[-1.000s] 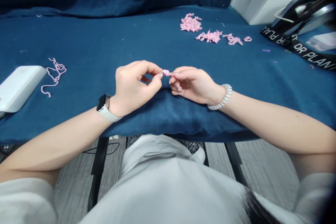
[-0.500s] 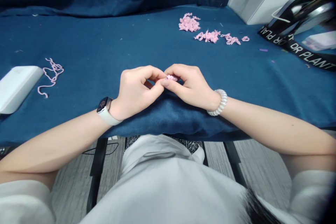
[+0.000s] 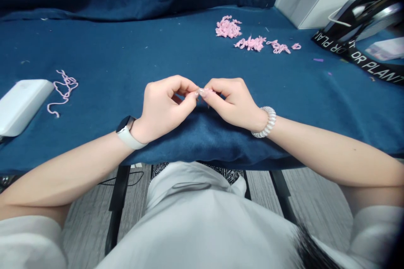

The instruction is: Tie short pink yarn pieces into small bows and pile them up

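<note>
Blue desk (image 3: pixel 126 59): finished-looking pink knots (image 3: pixel 227 28) are piled; pink piece (image 3: pixel 208 90) is pinched by left hand (image 3: pixel 168 103) and right hand (image 3: pixel 232 101), loose cord (image 3: pixel 67 93) apparently unused.

The right hand (image 3: pixel 232 104) hides most of the little pink piece (image 3: pixel 210 90), so I can't see its shape. The left edge cuts off the white block (image 3: pixel 27 107). The white box (image 3: pixel 318 2) runs out the top, the black strap (image 3: pixel 345 54) the right side. Some specks (image 3: pixel 145 47) are too tiny to tell.
</note>
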A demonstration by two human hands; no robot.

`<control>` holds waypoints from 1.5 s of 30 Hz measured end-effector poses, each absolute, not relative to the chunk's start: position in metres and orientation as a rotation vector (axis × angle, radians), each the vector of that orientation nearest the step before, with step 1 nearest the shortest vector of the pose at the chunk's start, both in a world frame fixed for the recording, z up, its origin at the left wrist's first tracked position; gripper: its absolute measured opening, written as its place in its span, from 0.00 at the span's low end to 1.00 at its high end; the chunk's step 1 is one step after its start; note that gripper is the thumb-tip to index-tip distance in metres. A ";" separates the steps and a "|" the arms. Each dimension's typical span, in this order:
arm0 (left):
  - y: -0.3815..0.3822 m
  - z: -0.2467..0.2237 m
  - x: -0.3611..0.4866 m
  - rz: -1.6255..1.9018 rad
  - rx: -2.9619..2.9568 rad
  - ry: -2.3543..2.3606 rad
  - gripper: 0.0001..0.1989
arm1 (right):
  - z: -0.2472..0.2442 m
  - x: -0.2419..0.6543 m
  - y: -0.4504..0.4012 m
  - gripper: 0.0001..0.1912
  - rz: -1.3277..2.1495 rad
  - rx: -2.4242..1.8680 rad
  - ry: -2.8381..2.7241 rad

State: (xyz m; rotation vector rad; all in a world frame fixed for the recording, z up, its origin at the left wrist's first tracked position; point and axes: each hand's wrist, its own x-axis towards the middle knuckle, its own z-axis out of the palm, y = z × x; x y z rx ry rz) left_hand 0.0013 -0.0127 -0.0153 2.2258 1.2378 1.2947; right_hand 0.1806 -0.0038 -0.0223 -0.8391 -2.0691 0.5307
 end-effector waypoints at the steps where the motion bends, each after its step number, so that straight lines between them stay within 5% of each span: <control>1: -0.011 -0.016 0.001 1.302 2.207 1.224 0.05 | -0.022 0.181 -0.004 0.18 0.565 -0.851 -2.061; 13: -0.007 -0.013 0.003 1.244 1.925 1.184 0.05 | -0.022 0.182 -0.001 0.20 0.568 -0.880 -2.017; 28: -0.001 -0.015 0.000 1.217 1.815 1.187 0.03 | -0.026 0.182 0.007 0.26 1.115 -0.927 -1.722; 36: 0.002 -0.019 0.000 1.161 1.725 1.186 0.04 | -0.026 0.182 0.008 0.19 0.988 -0.941 -1.837; 45: -0.001 -0.012 0.001 1.119 1.454 1.171 0.07 | -0.028 0.181 0.012 0.24 1.147 -0.906 -1.703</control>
